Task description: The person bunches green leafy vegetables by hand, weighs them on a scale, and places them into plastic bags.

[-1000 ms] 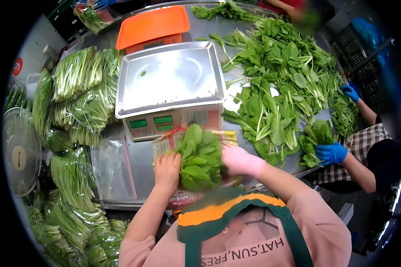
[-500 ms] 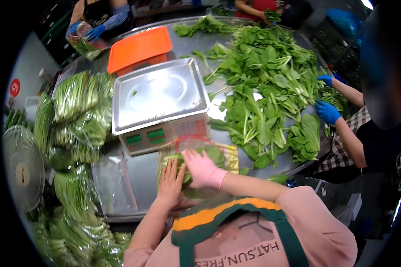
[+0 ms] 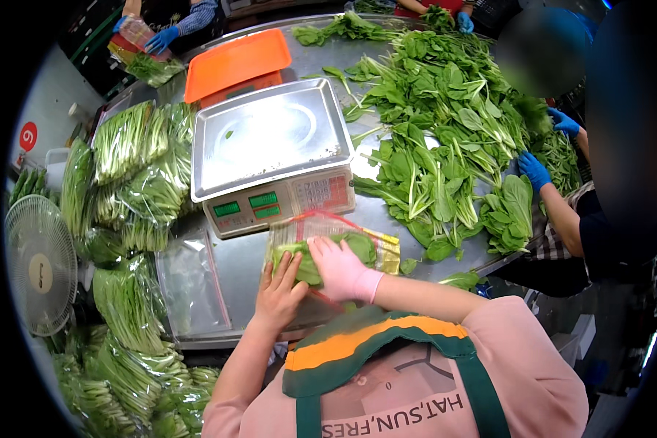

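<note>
A clear plastic bag [image 3: 282, 236] with red and yellow edges lies on the table in front of me, with leafy greens [image 3: 360, 248] in it. My left hand [image 3: 279, 292], bare, rests its outstretched fingers on the bag's left part. Beside it, my right hand [image 3: 341, 271], in a pink glove, lies flat over the middle of the greens. Just behind the bag stands a scale [image 3: 274, 146] with a metal pan and lit green displays. To the left of my hands lies a flat clear bag [image 3: 190, 281].
Loose greens [image 3: 445, 146] are heaped at the right. Bagged greens [image 3: 128, 146] are stacked at the left, near a fan [image 3: 40, 266]. An orange-topped scale [image 3: 237, 62] stands farther back. A co-worker's blue-gloved hand [image 3: 535, 171] touches the heap; other people work at the far side.
My right hand has shifted slightly toward me over the greens, and my left fingers are more bent. The co-worker's hands at the right have moved a little. The whole view has shifted slightly.
</note>
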`<state>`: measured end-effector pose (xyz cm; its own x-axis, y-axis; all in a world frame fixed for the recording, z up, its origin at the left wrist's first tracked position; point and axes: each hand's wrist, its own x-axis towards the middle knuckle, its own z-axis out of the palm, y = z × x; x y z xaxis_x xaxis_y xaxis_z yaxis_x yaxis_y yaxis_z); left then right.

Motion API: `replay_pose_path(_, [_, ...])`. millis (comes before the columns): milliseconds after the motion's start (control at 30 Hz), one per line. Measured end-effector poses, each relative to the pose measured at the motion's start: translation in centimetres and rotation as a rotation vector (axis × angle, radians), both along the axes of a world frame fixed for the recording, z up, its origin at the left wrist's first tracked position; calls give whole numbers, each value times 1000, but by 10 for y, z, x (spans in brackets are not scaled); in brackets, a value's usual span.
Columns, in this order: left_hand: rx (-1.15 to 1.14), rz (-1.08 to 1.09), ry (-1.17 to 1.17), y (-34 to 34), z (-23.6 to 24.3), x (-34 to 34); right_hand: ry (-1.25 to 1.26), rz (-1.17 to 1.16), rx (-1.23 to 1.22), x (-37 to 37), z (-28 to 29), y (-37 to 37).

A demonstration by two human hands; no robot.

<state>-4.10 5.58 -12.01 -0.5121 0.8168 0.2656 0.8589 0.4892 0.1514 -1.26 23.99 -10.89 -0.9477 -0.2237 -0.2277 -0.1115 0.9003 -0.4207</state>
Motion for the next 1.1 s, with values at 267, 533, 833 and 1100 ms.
replay_pose_path(267, [75,17,-213,11,-31,-19,-151,-302,-221,-42,29,51])
replay_pose_path(533, [92,78,-164,35,-26,-21,-571,1,-151,-60,49,56])
replay_pose_path(833, [465,264,-511,2,-18,-40,-241,-44,25,-14,41,14])
replay_pose_path(1100, [486,1311,-281,-181,-89,-49,-125,38,111,-5,24,11])
